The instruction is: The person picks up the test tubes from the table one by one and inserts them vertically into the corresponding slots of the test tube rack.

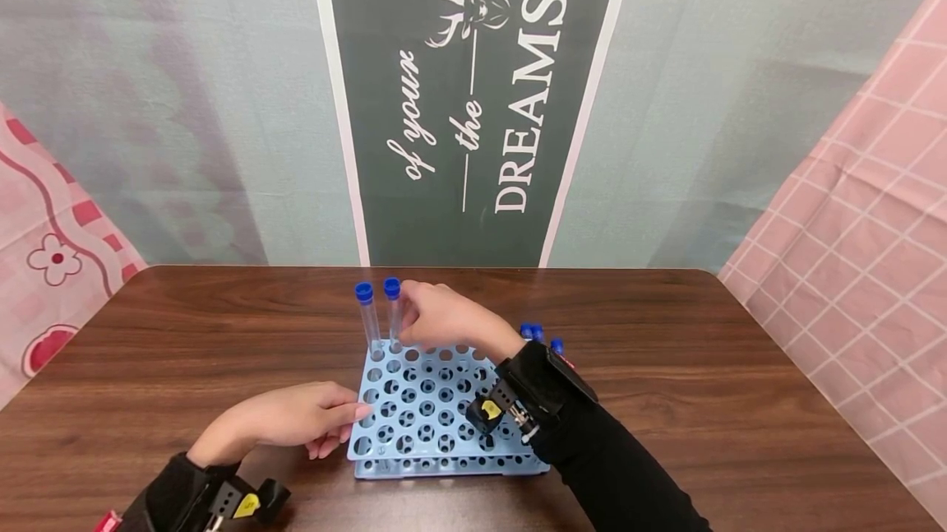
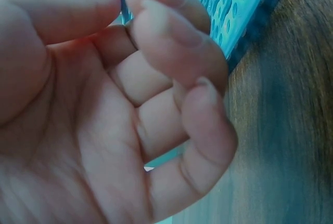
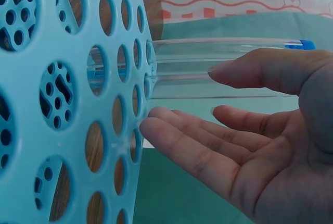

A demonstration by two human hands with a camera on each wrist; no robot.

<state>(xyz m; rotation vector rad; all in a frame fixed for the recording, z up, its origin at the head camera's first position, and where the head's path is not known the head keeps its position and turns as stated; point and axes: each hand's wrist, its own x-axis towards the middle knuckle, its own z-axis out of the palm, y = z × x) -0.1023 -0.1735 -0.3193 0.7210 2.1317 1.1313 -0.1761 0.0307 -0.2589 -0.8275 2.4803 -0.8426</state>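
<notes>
A light blue test tube rack with rows of round holes stands on the table. At its far left corner, two clear test tubes with blue caps stand upright side by side, the left tube and the right tube. My right hand is beside the right tube, thumb and fingers spread apart; in the right wrist view the thumb overlaps the tube. My left hand pinches the rack's left edge between thumb and index finger, the other fingers loosely curled below.
Several blue caps show at the rack's right side, their tubes mostly hidden behind my right forearm. The brown wooden table ends at a printed curtain, with pink cloth at the right and more at the left.
</notes>
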